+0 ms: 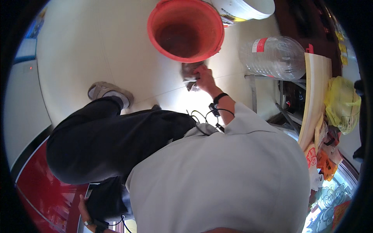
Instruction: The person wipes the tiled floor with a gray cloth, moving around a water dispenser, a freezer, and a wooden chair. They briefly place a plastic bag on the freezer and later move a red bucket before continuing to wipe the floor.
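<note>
My right hand (205,78) grips a dark, wet-looking cloth (189,71) at floor level, just on the near side of a red plastic bucket (217,40). The cloth is blurred, and its far end reaches up to the bucket's rim. Inside, the bucket looks dark towards its bottom. At the lower left, my left hand (82,205) rests by the edge of a glossy red panel (46,177). My leg partly covers that hand, so its fingers are hard to make out.
A white bucket (242,8) stands beside the red one. To the right, a large clear plastic bottle (274,58) lies above a metal frame (253,93), near a curved wooden board (311,96) and a yellow plastic bag (342,102). A white appliance-like box (24,102) borders the tiled floor (70,52).
</note>
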Motion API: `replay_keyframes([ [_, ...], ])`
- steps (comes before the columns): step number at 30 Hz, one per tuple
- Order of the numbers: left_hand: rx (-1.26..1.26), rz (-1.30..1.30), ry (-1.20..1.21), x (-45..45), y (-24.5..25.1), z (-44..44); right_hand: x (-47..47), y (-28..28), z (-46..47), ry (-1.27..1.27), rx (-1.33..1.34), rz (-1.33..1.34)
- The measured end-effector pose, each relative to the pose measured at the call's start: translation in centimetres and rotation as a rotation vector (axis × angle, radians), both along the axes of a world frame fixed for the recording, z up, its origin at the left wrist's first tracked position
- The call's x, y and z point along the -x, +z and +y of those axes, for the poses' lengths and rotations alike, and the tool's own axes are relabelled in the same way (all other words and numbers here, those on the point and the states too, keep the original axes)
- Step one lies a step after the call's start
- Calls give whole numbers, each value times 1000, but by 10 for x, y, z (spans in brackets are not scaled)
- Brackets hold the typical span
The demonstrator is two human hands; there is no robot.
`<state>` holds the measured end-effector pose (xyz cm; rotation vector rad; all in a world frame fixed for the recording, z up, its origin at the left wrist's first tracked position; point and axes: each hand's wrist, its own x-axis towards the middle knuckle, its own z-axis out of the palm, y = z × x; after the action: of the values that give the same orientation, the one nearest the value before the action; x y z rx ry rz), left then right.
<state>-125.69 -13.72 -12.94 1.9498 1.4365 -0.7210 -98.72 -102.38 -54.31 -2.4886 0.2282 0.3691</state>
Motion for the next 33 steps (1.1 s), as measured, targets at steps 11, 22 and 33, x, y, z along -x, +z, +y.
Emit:
replay_keyframes([
  [11,-28,-86,75,22,9,-33,3,-2,70,-45,328,228],
  [22,29,-215,-38,65,25,-56,-49,12,192,243,343,287],
  [33,-147,-321,-171,87,33,-88,-74,-57,167,402,479,271],
])
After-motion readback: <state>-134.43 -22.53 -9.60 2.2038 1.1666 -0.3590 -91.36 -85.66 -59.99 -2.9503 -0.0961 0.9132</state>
